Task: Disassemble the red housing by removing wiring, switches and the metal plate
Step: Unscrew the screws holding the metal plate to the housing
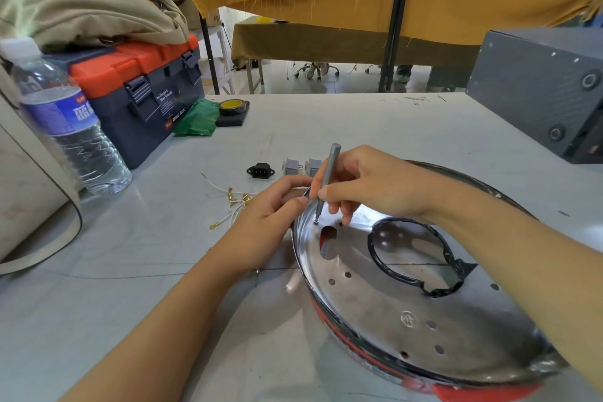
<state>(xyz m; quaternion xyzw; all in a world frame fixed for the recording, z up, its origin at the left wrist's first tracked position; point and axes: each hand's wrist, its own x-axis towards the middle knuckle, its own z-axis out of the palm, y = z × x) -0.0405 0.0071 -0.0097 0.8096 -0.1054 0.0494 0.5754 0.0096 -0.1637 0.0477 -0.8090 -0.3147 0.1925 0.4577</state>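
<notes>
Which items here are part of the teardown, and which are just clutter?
In the job:
- round red housing with shiny metal plate
- grey metal screwdriver, right hand gripping it
- left hand steadying the rim
- white wires with brass terminals
- two grey switches
- black power socket

Lying about:
- clear water bottle
- blue-and-orange toolbox
- black tape roll
- green bag
- grey box

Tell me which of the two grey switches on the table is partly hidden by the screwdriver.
The right switch: the screwdriver shaft crosses its right edge. The left switch, nearer the black socket, lies in full view.
</notes>
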